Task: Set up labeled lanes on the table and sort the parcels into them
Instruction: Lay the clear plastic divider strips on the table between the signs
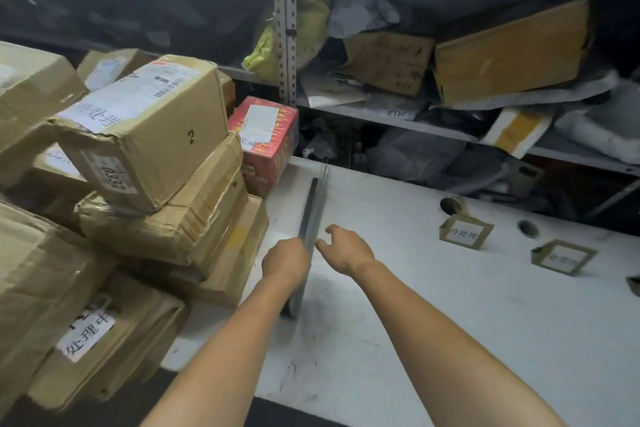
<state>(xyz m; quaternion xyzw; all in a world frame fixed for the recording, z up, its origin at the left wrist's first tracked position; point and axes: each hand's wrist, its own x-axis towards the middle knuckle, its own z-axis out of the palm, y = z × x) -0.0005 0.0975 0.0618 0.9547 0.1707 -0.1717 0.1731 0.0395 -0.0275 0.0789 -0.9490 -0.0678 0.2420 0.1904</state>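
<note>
a: where is the lane marker right now?

b: the grey divider strip (pixel 313 204) stands on its long edge on the white table (pixel 450 322), running away from the person toward the far edge; it sits just beside the stack of parcels (pixel 145 135), which looks like a way to wall the pile off from the bare working side.

a: and the hands?

b: the left hand (pixel 285 262) is curled round the strip near its middle, gripping it from the parcel side; that hold seems meant to keep the thin piece upright; the right hand (pixel 346 250) has hold of nothing, its fingers spread and loosely bent just beside the strip's other face; i cannot tell whether the fingertips touch it; my guess is that it waits to steady or nudge the line.

a: labels?

b: two folded cardboard label stands, the nearer label stand (pixel 465 230) and the farther label stand (pixel 562 256), sit well apart from the strip on the right side of the table; each shows a white slip with writing; probably not yet placed at any lane.

a: sorting begun?

b: i'd judge not; the parcels are heaped at the left, a red box (pixel 266 139) behind them by the shelf (pixel 381 114).
</note>
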